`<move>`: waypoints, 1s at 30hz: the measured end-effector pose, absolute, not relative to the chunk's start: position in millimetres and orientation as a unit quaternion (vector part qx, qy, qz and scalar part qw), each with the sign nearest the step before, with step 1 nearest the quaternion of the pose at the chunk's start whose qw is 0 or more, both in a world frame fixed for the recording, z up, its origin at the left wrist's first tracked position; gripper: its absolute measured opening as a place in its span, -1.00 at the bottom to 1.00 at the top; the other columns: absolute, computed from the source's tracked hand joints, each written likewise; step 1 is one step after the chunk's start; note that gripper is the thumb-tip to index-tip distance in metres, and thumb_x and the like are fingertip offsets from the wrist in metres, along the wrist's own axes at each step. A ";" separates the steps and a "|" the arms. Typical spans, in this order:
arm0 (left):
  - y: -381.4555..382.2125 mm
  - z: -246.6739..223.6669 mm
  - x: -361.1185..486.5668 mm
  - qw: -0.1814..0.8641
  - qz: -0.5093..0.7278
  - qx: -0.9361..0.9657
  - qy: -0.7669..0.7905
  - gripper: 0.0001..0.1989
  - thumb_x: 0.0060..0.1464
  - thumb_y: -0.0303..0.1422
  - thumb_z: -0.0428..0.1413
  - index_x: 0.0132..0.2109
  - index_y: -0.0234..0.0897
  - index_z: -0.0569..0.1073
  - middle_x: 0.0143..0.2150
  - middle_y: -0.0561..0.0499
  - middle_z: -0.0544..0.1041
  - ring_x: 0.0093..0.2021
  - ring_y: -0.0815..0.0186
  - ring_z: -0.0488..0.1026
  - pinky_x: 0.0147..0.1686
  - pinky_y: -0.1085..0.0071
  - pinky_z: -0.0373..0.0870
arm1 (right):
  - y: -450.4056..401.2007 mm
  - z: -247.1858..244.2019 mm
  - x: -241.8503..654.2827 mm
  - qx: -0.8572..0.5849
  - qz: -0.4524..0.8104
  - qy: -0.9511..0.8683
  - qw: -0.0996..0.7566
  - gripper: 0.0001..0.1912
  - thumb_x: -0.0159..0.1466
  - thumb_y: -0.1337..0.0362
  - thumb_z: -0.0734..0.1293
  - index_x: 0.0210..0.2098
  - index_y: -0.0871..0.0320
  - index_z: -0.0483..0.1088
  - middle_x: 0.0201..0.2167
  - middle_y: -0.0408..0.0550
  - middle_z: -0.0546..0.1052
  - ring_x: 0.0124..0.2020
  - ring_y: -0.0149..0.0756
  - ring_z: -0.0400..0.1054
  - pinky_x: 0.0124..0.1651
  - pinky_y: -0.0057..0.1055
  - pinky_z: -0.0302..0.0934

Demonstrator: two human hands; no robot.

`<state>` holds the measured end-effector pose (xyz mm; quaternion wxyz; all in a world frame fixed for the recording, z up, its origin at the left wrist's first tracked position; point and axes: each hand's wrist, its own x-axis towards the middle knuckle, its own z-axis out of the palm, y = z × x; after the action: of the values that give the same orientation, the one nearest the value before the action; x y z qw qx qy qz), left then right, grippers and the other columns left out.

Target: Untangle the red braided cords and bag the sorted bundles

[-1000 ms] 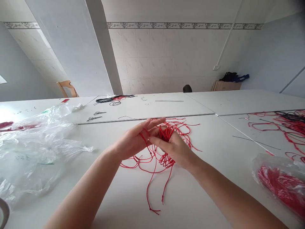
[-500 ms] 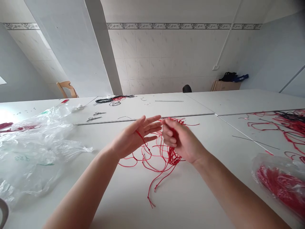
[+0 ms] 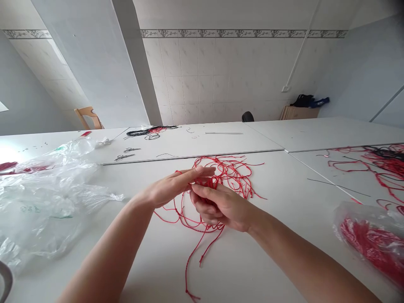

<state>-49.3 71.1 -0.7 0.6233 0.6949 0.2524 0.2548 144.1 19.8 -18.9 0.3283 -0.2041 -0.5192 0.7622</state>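
**Plainly, a red cord tangle (image 3: 221,174) sits under both hands**

The left hand (image 3: 168,187) is open, its fingers straight and close together, lying across the near edge of the tangle with a loop of cord running beneath them. The right hand (image 3: 219,206) is closed, its curled fingers gripping a bunched part of the cord against the palm, and its fingertips (image 3: 197,191) sit just beside the left fingers.

The tangle lies on a white table (image 3: 259,261) in wide, loose loops, with thin ends trailing toward the person. A crumpled plastic bag (image 3: 41,206) lies to the left of the tangle, well apart from it. To its right, near the table's edge, is a clear bag of red cord (image 3: 369,244), and past that bag a heap of red and black cord (image 3: 375,168) spreads over the next table panel. Beyond the tangle lie two pairs of scissors (image 3: 124,157), a black and red bundle of cord (image 3: 148,132) and a long pale strip (image 3: 224,133). Farther off, beyond the tangle and against the tiled wall (image 3: 202,75), stands a cardboard box (image 3: 299,112).
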 end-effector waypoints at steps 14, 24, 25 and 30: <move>73.5 33.4 -75.8 0.612 0.398 0.643 0.231 -0.62 0.40 -0.15 0.01 0.09 -0.22 0.63 0.03 -0.15 0.65 0.05 0.12 0.56 -0.12 0.36 0.54 | -1.5 59.6 241.3 -0.227 0.549 -0.391 0.703 -0.53 0.44 0.12 0.15 -0.58 0.16 0.18 -0.68 -0.34 0.18 -0.68 -0.67 0.01 -0.61 -0.46 -0.15; 49.6 10.9 -20.6 0.613 0.325 0.682 0.234 -0.65 0.40 -0.15 0.03 0.09 -0.18 0.61 0.19 -0.13 0.55 0.22 0.01 0.42 0.19 0.11 0.36 | 15.3 8.5 186.4 -0.305 0.519 -0.613 0.512 -0.68 0.41 -0.04 0.31 -0.29 0.02 0.53 0.07 -0.08 0.50 0.22 -0.15 0.29 0.29 -0.13 0.17; 48.9 7.7 -16.0 0.625 0.321 0.675 0.226 -0.64 0.41 -0.14 0.01 0.11 -0.18 0.60 0.21 -0.13 0.53 0.25 0.00 0.39 0.22 0.08 0.32 | 15.3 5.8 183.0 -0.307 0.521 -0.617 0.504 -0.69 0.42 -0.04 0.30 -0.26 0.00 0.54 0.09 -0.08 0.50 0.25 -0.15 0.26 0.31 -0.14 0.14; 50.0 -3.3 -3.0 0.687 0.324 0.627 0.171 -0.55 0.45 -0.08 -0.10 0.19 -0.19 0.51 0.20 -0.15 0.52 0.23 0.04 0.39 0.25 0.08 0.25 | 20.1 -1.0 176.6 -0.320 0.529 -0.599 0.509 -0.68 0.42 -0.08 0.29 -0.09 -0.05 0.55 0.01 -0.09 0.52 0.16 -0.21 0.35 0.23 -0.22 0.23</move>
<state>-3.0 50.0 -3.3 0.6874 0.6270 0.1714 0.3239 176.6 20.1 -1.0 0.5092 -0.3197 -0.5988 0.5291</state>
